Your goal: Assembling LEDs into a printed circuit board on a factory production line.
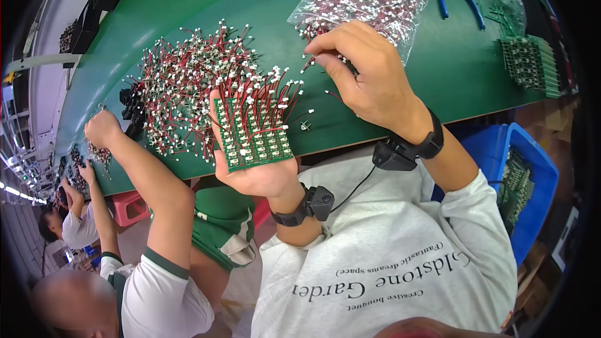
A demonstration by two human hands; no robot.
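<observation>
My left hand (pixel 266 178) is closed around the edges of a green circuit board panel (pixel 255 154), holding it tilted above the bench. Rows of small white parts cover the panel. Many red and black wires with white connectors rise from its far side. Up and to the right, my right hand (pixel 369 72) is pinched, and a short connector wire (pixel 306 65) with a white end pokes out below its fingertips. Just beyond that hand lies a clear plastic bag (pixel 375 0) full of similar connector wires.
A large heap of wired connectors (pixel 181 81) covers the green bench (pixel 275 0) at left. Blue-handled pliers (pixel 460 0) and stacked boards (pixel 532 66) lie at right. A blue bin (pixel 532 194) with boards stands beside me. Co-workers sit at left, one arm (pixel 150 169) reaching over the bench.
</observation>
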